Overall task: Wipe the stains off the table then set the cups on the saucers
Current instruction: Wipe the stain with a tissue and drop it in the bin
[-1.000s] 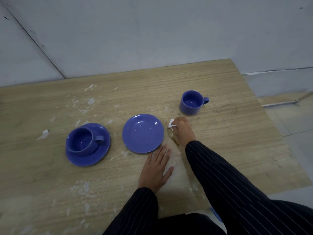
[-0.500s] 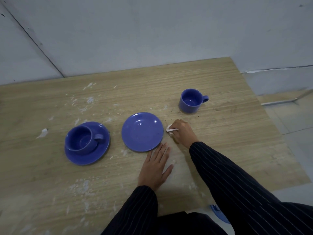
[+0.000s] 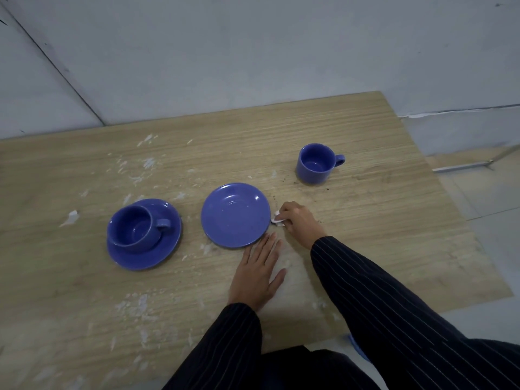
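My right hand (image 3: 298, 220) has its fingers curled tight around a small white tissue wad (image 3: 277, 220), pressing it to the wooden table (image 3: 365, 220) just right of the empty blue saucer (image 3: 235, 214), the wad about touching that saucer's right rim. My left hand (image 3: 259, 274) lies flat, palm down, fingers straight and close together, holding nothing, fingertips at the saucer's near edge. Both sleeves dark, pinstriped. The loose blue cup (image 3: 316, 163) stands upright on bare wood, far and right of the wiping hand, handle pointing right, well apart from the empty saucer. Small dark specks (image 3: 295, 182) sit on the table near that cup's base. At left, a second cup (image 3: 138, 225) already sits on its own saucer (image 3: 168, 249), handle to the right. White scuffs and flecks (image 3: 143, 164) scatter over the left and near parts of the tabletop. Grey wall behind the far edge.
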